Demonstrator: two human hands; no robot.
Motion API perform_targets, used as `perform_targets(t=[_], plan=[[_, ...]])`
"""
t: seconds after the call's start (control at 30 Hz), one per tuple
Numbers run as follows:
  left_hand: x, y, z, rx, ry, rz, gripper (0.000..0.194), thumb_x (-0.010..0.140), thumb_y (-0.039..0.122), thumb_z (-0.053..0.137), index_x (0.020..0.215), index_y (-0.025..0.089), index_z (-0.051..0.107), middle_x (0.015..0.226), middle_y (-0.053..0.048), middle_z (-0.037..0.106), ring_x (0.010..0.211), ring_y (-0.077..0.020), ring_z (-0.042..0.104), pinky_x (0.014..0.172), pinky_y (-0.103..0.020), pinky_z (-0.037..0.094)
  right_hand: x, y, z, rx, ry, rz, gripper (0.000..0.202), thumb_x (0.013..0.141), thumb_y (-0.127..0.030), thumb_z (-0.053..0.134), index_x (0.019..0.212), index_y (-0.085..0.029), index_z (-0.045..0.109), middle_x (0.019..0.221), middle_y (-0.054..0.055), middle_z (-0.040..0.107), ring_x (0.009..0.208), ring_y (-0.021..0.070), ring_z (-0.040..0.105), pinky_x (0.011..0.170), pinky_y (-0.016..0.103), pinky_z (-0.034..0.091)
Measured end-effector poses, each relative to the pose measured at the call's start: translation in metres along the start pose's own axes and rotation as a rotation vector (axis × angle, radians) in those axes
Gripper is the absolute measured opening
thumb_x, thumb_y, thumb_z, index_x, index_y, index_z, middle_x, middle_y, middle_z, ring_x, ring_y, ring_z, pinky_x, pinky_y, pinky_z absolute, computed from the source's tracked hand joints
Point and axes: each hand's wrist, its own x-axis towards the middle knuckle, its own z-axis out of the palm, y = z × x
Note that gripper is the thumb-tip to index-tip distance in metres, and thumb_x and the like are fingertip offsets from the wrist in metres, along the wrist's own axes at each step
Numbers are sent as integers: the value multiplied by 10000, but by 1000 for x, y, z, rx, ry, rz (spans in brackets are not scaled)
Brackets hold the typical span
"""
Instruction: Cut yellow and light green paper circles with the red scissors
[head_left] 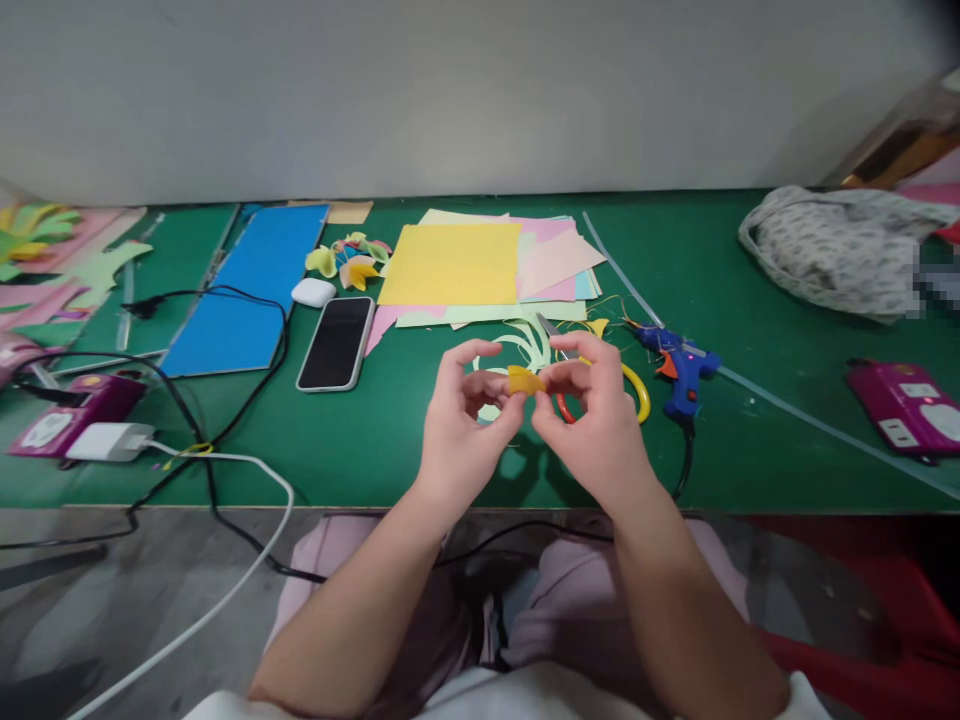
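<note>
Between my fingertips is a small yellow piece of paper (525, 380), curved in shape. My left hand (469, 420) pinches its left side and my right hand (592, 410) pinches its right side, both just above the front of the green table. Partly hidden behind my right hand lie scissors (639, 390) with red and yellow handles. Pale green curled paper strips (531, 345) rest beyond my fingers. To the right of my right hand lies a blue glue gun (682, 370) with a clear glue stick in its back.
Stacked coloured paper (450, 262) lies at the back middle, beside small paper flowers (352, 262). A phone (336, 343), an earbud case (313, 292) and a blue board (247, 285) are on the left. Black cables (281, 320) cross there. Purple power strips (907, 400) flank the green table (787, 450).
</note>
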Motion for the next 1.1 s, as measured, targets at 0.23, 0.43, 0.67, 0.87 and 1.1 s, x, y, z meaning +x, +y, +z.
perform_targets(t=[0.23,0.43,0.67,0.87,1.1], plan=[[9,1,-13,-21,155,51,437,682,84,746,1037,232,538,621,90,591,609,-61,598,591,-144,504,8,11,-16,133,155,92,469,773,-58,563,1164,-288,443,788,-40,619,747,161,671,742,350,573],[4,0,-6,-23,36,0,381,728,113,727,1074,214,604,672,63,607,624,-65,602,621,-166,528,1,3,-5,222,37,48,524,796,-76,605,1237,-298,431,871,-17,668,806,161,700,783,332,595],[0,-3,-6,69,-12,60,333,762,119,708,1075,215,647,716,43,603,661,-83,611,647,-185,536,-1,7,1,180,52,12,513,775,-44,585,1210,-284,454,821,-32,644,758,147,696,765,303,602],[0,-4,-8,147,29,115,329,778,107,692,1086,222,680,738,37,596,668,-79,595,664,-184,539,2,8,-4,190,66,29,452,816,-40,556,1191,-282,481,794,-33,689,767,151,708,720,290,596],[-2,-7,-8,119,5,143,282,798,161,726,1068,238,701,856,6,697,739,-83,646,711,-172,547,4,8,-7,163,-24,-36,90,877,-182,664,952,-231,675,920,8,743,841,167,714,787,311,584]])
